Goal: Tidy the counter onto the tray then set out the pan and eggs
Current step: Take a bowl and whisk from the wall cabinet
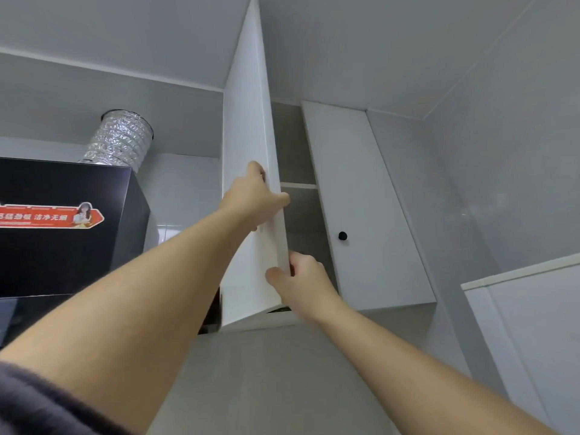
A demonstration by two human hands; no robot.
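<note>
Sleeve (37,400), dark, edges my raised left arm. Pan, eggs, tray and counter are all out of view. My left hand (255,196) grips the free edge of an upper cabinet door (248,120), fingers curled behind it; my right hand (298,277) pinches that edge lower down. Door ajar, one shelf (298,185) showing; range hood (62,227) to the left. Tidying can't be judged; setting out looks not yet done.

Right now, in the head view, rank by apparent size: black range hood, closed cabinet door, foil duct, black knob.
1-2. Unranked: black range hood and closed cabinet door look similar, and the frame edge crops the hood.
3. foil duct
4. black knob
</note>
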